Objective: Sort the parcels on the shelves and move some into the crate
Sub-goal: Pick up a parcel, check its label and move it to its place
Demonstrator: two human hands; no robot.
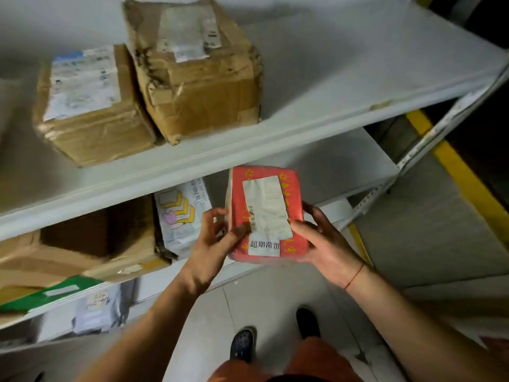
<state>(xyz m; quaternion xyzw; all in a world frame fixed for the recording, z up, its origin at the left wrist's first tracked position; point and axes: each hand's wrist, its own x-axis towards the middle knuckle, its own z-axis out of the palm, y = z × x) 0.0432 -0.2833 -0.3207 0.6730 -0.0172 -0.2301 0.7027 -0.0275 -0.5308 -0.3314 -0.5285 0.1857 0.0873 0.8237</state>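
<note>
Right now both hands are wrapped around a red parcel [267, 213], held up in the air in front of the shelving, level with the gap between the upper shelf [316, 117] and the lower shelf [338, 166]. The left hand [217, 238] has its thumb laid across the parcel's front near the bottom left corner, while its other fingers curl round the left edge. The right hand [322, 238] grips the opposite side, thumb pressing on the lower right of the white shipping label [265, 205], fingers curled behind the right edge. A smaller white sticker [264, 245] with printed black characters sits just below the label. A thin red string [355, 275] circles the right wrist.

Beyond the hands, the upper shelf carries two taped cardboard boxes side by side and touching: a battered box [198, 78] further back and a squarer box [91, 111] to its left, each with a white label on top. On the lower shelf lie a white mailer bag [181, 213] with yellow drawings, a large brown carton [82, 244] and a green envelope [49, 295]. Down on the tiled floor [275, 299] are the person's dark shoes [242, 344], and a yellow floor stripe [462, 177] runs past the rack's right end.
</note>
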